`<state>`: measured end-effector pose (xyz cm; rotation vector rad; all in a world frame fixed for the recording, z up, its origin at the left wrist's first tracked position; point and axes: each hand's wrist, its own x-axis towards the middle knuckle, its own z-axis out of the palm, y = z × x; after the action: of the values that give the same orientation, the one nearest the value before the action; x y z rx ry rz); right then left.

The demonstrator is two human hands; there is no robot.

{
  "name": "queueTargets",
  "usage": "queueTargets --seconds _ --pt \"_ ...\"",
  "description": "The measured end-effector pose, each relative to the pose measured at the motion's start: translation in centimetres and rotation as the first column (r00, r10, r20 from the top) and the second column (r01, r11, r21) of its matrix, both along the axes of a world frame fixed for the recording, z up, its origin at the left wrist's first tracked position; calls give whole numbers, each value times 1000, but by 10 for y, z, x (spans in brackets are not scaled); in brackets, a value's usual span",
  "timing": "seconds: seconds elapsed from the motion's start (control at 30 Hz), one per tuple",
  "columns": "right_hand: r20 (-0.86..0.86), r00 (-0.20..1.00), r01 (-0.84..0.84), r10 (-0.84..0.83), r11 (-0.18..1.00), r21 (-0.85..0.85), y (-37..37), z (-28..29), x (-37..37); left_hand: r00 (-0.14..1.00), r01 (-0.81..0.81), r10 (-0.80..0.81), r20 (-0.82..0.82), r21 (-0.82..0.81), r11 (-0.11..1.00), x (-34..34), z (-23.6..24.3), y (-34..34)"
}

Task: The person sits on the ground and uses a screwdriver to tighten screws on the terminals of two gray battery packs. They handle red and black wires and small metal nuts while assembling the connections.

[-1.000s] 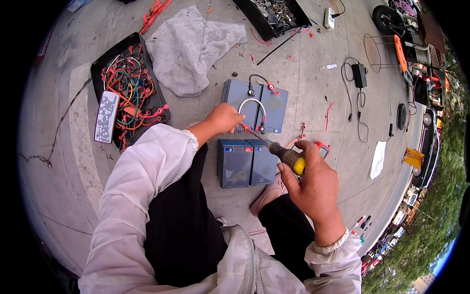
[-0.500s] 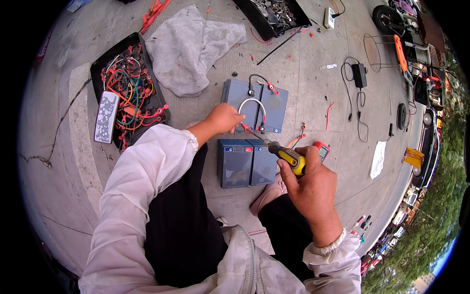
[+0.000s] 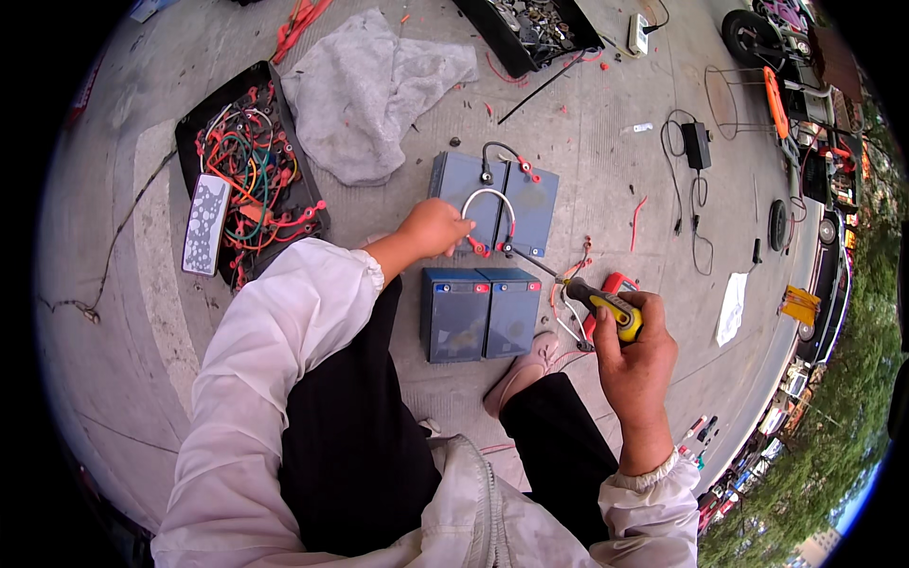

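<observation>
Two grey batteries (image 3: 528, 218) lie side by side, with two more grey batteries (image 3: 454, 322) just below them. My left hand (image 3: 436, 229) pinches a short white cable (image 3: 488, 191) by its left end, beside a red-capped terminal (image 3: 476, 247). My right hand (image 3: 636, 364) grips a yellow-and-black screwdriver (image 3: 614, 312), its shaft angled up-left to the bolt (image 3: 507, 248) at the cable's right end. A short black cable (image 3: 497, 145) links terminals on the upper pair. Behind the screwdriver are a red meter (image 3: 620, 282) and loose leads, partly hidden.
A black tray (image 3: 312, 180) of tangled wires has a pale spotted case (image 3: 204, 222) on it. A grey cloth (image 3: 369, 95) and another parts tray (image 3: 516, 57) lie beyond. A black adapter (image 3: 696, 144), white paper (image 3: 731, 308) and a wheeled vehicle (image 3: 748, 38) are at right.
My right hand has moved right, and the screwdriver's tip has shifted from the red terminal on the left to the bolt at the cable's right end. My left hand has barely moved.
</observation>
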<state>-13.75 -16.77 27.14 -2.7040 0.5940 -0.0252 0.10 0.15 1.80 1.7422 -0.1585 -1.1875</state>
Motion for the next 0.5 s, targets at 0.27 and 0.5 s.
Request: queueTargets --seconds 0.27,0.5 --pt "-25 999 -20 20 1000 -18 1 -9 -1 1000 3 -3 -2 18 1000 0 1 -1" --pt "-35 999 -32 32 999 2 -1 -9 1 1000 -6 6 -6 8 1000 -1 -1 -1"
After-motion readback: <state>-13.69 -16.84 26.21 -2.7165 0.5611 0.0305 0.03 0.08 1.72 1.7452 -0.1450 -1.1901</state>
